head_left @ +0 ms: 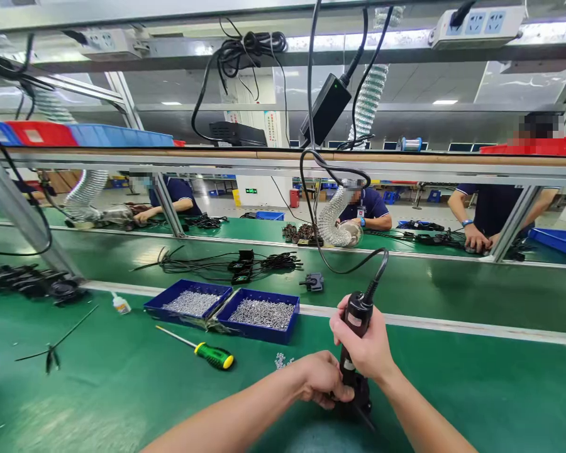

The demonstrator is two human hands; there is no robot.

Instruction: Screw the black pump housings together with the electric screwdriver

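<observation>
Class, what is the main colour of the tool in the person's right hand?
The tool is mainly black, seen best in the head view.

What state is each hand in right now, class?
Right hand: closed around the black corded tool.
Left hand: closed, holding the black part beneath it.

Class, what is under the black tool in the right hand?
A black part, with the left hand against it. The tip of the tool and the part's underside are hidden.

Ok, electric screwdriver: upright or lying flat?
Upright, leaning slightly. The electric screwdriver has its power cord at the top and its lower end down at a black part.
</observation>
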